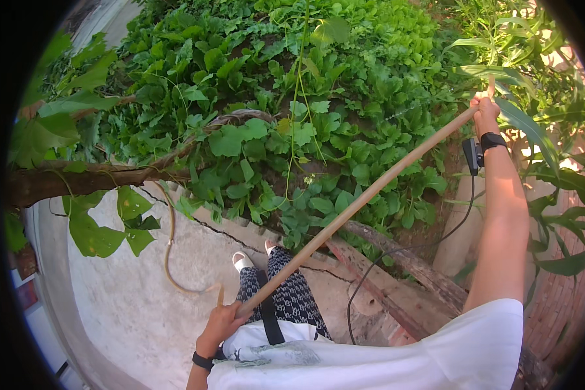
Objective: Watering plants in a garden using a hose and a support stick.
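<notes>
A long tan garden hose (364, 200) runs taut and slanting across my body, from low left to upper right. My left hand (221, 325), near my waist, is closed around its lower part. Out at arm's length, my right hand (485, 116) grips the upper part, and a short piece shows above the fist. From my left hand the rest of the hose drops to the concrete and curves away toward the vines. Leafy green vegetables (364, 84) grow in the bed beyond the hose. A few pale streaks over the leaves near my right hand may be water.
A rough wooden branch (97, 177) with vines crosses at the left. Weathered logs (403, 260) edge the bed. Tall long-leaved plants (565, 195) crowd the right side above brick paving. A black cable (396, 250) hangs from a device at my right wrist. Cracked concrete (130, 286) lies underfoot.
</notes>
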A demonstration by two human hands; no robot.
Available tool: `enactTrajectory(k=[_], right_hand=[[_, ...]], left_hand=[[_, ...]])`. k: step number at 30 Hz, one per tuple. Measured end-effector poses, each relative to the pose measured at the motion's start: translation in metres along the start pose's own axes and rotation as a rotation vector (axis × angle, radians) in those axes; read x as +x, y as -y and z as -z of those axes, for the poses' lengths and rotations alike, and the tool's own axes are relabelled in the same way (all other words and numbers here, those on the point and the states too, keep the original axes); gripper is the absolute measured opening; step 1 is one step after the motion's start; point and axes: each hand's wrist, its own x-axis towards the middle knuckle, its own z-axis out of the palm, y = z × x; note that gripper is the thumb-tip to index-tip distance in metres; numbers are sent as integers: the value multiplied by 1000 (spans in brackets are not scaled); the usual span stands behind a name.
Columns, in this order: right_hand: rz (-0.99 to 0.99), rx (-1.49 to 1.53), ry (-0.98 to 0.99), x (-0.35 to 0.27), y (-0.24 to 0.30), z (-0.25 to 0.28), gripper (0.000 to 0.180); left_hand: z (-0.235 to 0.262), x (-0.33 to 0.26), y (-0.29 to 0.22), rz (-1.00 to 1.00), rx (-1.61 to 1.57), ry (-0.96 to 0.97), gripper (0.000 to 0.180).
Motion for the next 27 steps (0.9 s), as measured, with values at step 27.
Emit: enactTrajectory(k=[27], right_hand=[[-32,-80,20,-5,-24,55,14]], left_hand=[[-8,17,-15,-26,23,123,25]])
